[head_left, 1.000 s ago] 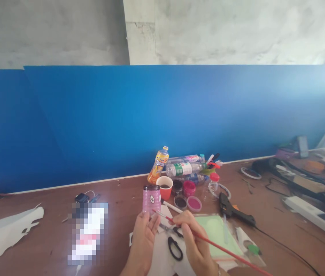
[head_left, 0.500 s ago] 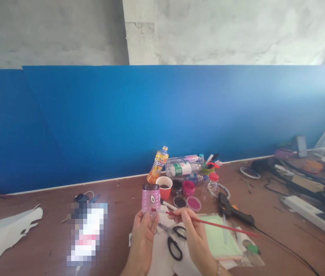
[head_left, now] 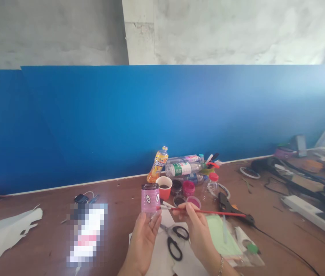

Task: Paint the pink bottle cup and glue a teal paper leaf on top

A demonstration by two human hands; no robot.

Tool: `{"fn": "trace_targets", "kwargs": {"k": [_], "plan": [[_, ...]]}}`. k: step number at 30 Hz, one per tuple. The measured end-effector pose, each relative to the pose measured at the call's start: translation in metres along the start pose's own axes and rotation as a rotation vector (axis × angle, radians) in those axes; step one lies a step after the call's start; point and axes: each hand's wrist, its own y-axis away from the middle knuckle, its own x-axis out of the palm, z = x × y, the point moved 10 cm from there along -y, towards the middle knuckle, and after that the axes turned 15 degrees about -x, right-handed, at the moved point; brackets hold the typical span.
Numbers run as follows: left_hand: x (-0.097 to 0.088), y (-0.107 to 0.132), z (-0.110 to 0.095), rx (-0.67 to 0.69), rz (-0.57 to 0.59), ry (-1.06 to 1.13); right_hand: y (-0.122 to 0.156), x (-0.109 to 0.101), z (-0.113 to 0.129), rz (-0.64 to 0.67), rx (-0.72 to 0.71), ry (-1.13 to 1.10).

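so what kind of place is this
Probably a makeshift craft workspace in a roughly finished room: the right hand holds a red paintbrush, a glue gun lies among the clutter, and bare concrete wall shows above the blue partition.

- Left of the scissors (head_left: 169,242): the left hand (head_left: 145,234), bare, its fingers slim, and below it a bare left wrist.
- Right of the scissors: the right hand (head_left: 197,227), likewise bare, slender in the fingers.
- Lower right of the scissors: a thin, silvery bracelet (head_left: 221,265) around the right wrist, chain-like, looped loosely; its links and any clasp are too small to make out.
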Motion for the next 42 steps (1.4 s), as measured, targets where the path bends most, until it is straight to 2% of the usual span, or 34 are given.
{"fn": "trace_targets", "kwargs": {"k": [3,9,17,24,29,32,35,39,42], "plan": [[0.0,0.002,0.001,-0.027,0.0,0.021,-0.001,0.0,0.001,-0.009,0.016,-0.032],[0.003,0.0,0.005,-0.085,0.081,0.043,-0.001,0.001,0.002,-0.066,0.083,-0.11],[0.006,0.001,0.011,-0.158,0.134,0.035,-0.007,-0.003,-0.002,-0.054,0.078,-0.119],[0.019,0.003,0.02,-0.29,0.337,0.062,-0.009,-0.002,-0.01,-0.046,0.13,-0.211],[0.02,0.005,0.024,-0.361,0.396,0.086,-0.01,-0.003,-0.012,-0.054,0.154,-0.207],[0.018,0.006,0.024,-0.371,0.387,0.093,-0.01,-0.007,-0.012,-0.081,0.165,-0.193],[0.014,0.004,0.025,-0.368,0.325,0.122,-0.012,-0.005,-0.01,-0.082,0.175,-0.255],[0.01,0.0,0.025,-0.345,0.259,0.131,-0.011,0.008,-0.01,-0.017,0.219,-0.392],[0.011,-0.001,0.027,-0.347,0.257,0.117,-0.006,0.018,-0.011,0.041,0.246,-0.429]]}}
